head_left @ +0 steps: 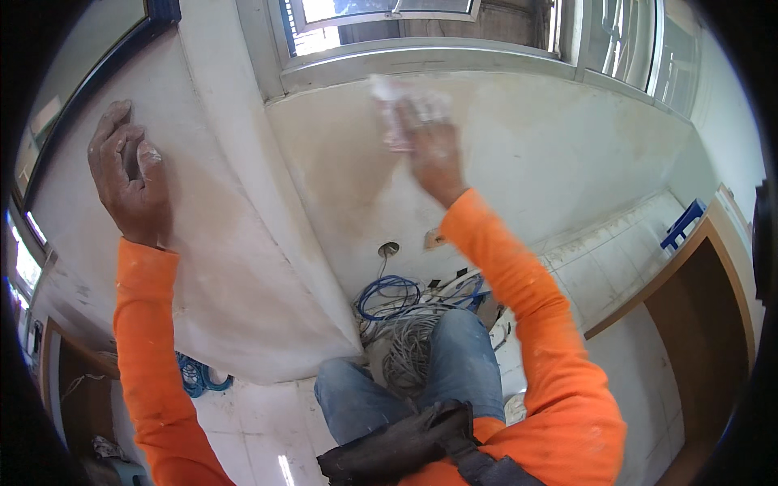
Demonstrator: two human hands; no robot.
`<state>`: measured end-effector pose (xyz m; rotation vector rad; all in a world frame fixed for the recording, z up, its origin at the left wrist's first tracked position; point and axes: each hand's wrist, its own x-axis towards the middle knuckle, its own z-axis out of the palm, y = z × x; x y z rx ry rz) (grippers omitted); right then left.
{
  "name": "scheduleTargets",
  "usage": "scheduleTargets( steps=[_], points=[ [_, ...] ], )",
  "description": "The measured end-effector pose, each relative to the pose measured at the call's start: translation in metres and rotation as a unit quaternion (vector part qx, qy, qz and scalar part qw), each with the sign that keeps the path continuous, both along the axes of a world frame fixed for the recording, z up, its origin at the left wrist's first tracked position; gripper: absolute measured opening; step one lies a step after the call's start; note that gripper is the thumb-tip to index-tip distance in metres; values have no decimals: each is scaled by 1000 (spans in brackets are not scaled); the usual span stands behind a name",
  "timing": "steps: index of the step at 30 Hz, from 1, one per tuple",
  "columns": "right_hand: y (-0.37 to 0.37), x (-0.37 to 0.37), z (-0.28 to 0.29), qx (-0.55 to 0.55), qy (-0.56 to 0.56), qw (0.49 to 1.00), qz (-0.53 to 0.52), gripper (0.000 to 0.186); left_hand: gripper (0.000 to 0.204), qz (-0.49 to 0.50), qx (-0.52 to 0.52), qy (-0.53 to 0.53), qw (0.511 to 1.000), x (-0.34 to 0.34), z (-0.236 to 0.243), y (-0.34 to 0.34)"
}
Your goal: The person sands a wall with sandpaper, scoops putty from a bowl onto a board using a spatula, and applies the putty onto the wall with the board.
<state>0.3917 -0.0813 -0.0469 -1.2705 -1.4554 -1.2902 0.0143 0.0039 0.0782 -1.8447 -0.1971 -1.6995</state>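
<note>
My right hand (431, 154) grips a folded pinkish-white sheet (395, 121) that looks like sandpaper and is blurred by motion. The sheet is against the patchy white-and-beige wall (510, 146), just under the window ledge. White dust coats the fingers of that hand. On the left, my left hand (130, 174) is at the white pillar (203, 194), its fingers loosely bent and the thumb apart, with nothing in it. It is dusty as well. Whether its edge rests on the pillar I cannot tell.
Blue and grey cable coils (405, 348) lie at the wall's foot by my knees. Above them are a round hole (389, 249) and a small wall box (434, 239). A wooden cabinet (713, 267) and a blue stool (683, 224) stand to the right. An aluminium window frame (438, 63) runs above.
</note>
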Motion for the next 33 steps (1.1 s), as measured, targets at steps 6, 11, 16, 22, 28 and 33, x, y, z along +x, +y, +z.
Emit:
scheduleTargets(
  steps=[6, 11, 16, 22, 28, 33],
  points=[
    [-10, 145, -14, -106, -92, 981, -131, 63, 23, -21, -14, -9, 1000, 21, -9, 4],
    [-19, 94, -82, -224, -191, 955, -30, 61, 22, -37, -26, -9, 999, 6, -8, 3],
    [-41, 112, -42, 24, 143, 989, 1, 57, 20, 1, -12, 2, 1000, 6, -5, -4],
    [38, 53, 3, 53, 294, 954, 2, 64, 21, -26, -12, -14, 1000, 11, -4, -4],
    [34, -99, -37, -83, 70, 992, 66, 60, 20, -13, -2, -16, 1000, -3, -5, -6],
    [3, -16, -42, -77, -59, 994, -52, 68, 19, 41, 20, -7, 999, 1, -1, -9]
  ],
)
